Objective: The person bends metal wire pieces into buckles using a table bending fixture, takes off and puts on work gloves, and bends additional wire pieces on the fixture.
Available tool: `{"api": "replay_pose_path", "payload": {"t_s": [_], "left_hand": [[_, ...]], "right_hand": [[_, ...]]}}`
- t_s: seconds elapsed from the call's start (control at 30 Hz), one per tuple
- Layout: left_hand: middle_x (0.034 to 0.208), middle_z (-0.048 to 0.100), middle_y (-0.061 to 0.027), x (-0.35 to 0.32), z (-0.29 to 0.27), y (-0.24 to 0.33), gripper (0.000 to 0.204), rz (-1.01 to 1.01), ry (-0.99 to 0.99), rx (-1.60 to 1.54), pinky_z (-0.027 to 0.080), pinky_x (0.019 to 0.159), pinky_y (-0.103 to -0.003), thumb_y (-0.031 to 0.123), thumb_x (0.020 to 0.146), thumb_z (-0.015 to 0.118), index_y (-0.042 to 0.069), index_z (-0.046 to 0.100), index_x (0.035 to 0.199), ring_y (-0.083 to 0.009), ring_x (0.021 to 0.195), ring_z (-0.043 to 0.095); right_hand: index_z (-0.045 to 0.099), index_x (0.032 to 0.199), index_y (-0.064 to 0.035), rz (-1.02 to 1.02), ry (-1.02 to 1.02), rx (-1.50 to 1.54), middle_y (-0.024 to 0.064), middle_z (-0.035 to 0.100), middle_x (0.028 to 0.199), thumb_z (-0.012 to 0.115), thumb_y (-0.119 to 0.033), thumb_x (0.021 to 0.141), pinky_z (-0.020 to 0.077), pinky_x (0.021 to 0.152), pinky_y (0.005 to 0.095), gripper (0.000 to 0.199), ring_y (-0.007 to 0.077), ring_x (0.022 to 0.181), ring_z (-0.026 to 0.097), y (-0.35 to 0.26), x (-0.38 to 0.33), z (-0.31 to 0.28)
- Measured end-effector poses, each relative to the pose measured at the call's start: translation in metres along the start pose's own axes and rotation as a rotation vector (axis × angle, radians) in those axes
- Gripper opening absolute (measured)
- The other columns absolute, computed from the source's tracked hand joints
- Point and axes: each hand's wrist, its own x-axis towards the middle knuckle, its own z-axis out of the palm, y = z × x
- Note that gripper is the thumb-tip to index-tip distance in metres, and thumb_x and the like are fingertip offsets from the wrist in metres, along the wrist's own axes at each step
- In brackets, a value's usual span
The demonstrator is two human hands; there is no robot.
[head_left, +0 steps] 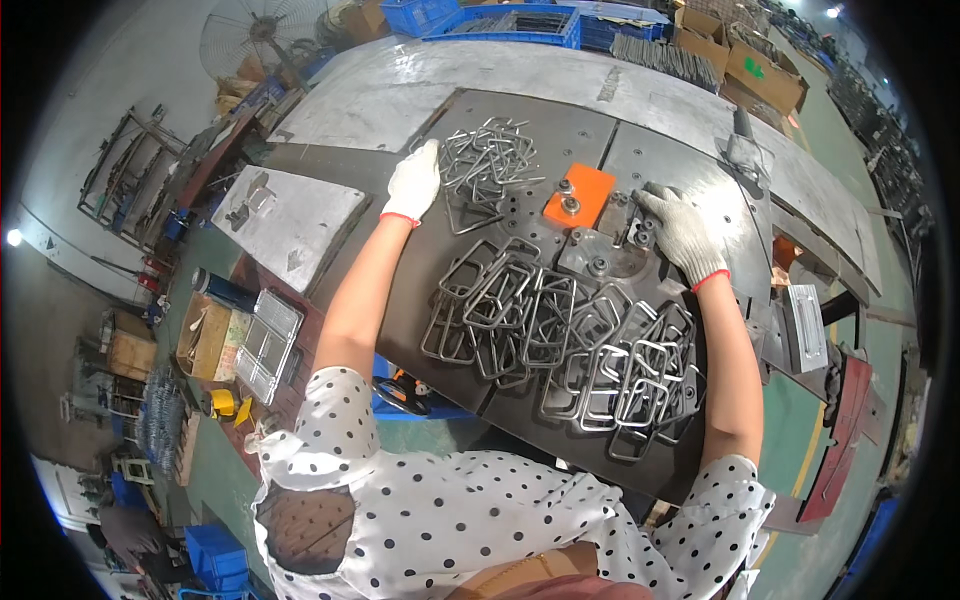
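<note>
Your gloved left hand (413, 185) is at the left edge of a heap of thin wire pieces (490, 160), which spreads just to the right of its fingers (431, 156). Those fingers are bunched close to the wire, but I cannot tell whether they pinch a piece or merely touch the heap. The heap probably sits there so that your left fingers can reach single pieces without crossing the steel fixture (600, 258).

Your gloved right hand (688, 232) is well apart from the left, its fingers (652, 197) at the right side of that fixture. They bend down toward its small metal parts (the glove hides some of what lies beneath), so I cannot tell whether they grasp anything or lie loose. The bolts suggest a fixture meant not to shift under push or pull. Just left of your right fingers is an orange plate (592, 190) with bolts at its left edge, perhaps there as a guard or a stop.

Nearer to your body than the fingers of either hand, a broad tangle of bent wire loops (500, 312) lies on the dark bench (400, 300). They seem placed apart from the heap so that the two shapes do not mix.
</note>
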Motion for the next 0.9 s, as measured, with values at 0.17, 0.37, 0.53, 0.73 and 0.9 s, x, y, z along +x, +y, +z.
{"api": "replay_pose_path", "payload": {"t_s": [0.17, 0.37, 0.53, 0.73, 0.9], "left_hand": [[0.106, 0.073, -0.0216, -0.01, -0.007, 0.022, 0.028, 0.043, -0.021, 0.032, 0.058, 0.081, -0.057, 0.018, 0.103, 0.045, 0.007, 0.061, 0.124, -0.0451, 0.095, 0.072], [0.111, 0.073, -0.0244, -0.014, -0.028, 0.015, 0.034, 0.042, 0.069, 0.004, 0.057, 0.08, -0.058, 0.021, 0.105, 0.047, 0.006, 0.06, 0.132, -0.0453, 0.093, 0.073], [0.112, 0.073, -0.0241, -0.015, -0.043, -0.001, 0.034, 0.066, 0.103, -0.034, 0.058, 0.08, -0.056, 0.025, 0.106, 0.05, 0.008, 0.065, 0.132, -0.0451, 0.094, 0.072], [0.108, 0.074, -0.0202, -0.005, -0.041, -0.006, 0.034, 0.283, 0.177, -0.071, 0.059, 0.079, -0.053, 0.025, 0.106, 0.052, 0.008, 0.063, 0.134, -0.0412, 0.092, 0.073], [0.121, 0.073, -0.0199, -0.005, -0.046, 0.011, 0.034, 0.166, -0.071, 0.039, 0.057, 0.09, -0.049, 0.022, 0.105, 0.055, 0.005, 0.062, 0.133, -0.0388, 0.109, 0.07]], "right_hand": [[0.066, 0.141, -0.0097, 0.025, -0.034, 0.091, 0.0167, 0.066, 0.14, 0.056, -0.006, 0.095, 0.048, 0.111, 0.0439, 0.047, 0.0387, 0.131, 0.06, -0.005, 0.011, -0.002], [0.071, 0.13, -0.0036, 0.055, -0.056, 0.245, 0.0238, 0.071, 0.124, 0.057, -0.033, 0.102, 0.0503, 0.104, 0.0476, 0.043, 0.0421, 0.122, 0.064, 0.012, 0.046, 0.001], [0.077, 0.112, -0.0014, 0.152, -0.119, 0.02, 0.0286, 0.072, 0.112, 0.056, -0.048, 0.102, 0.0529, 0.097, 0.0511, 0.052, 0.0451, 0.111, 0.068, -0.03, 0.076, 0.014], [0.078, 0.103, 0.0012, 0.244, -0.232, -0.093, 0.0305, 0.072, 0.107, 0.05, -0.067, 0.101, 0.0531, 0.095, 0.052, 0.074, 0.0468, 0.107, 0.069, -0.044, 0.096, 0.016], [0.078, 0.115, -0.0035, 0.333, -0.26, 0.006, 0.0284, 0.074, 0.109, 0.05, -0.067, 0.101, 0.0506, 0.1, 0.0481, 0.07, 0.0453, 0.113, 0.068, -0.034, 0.084, 0.016]]}}
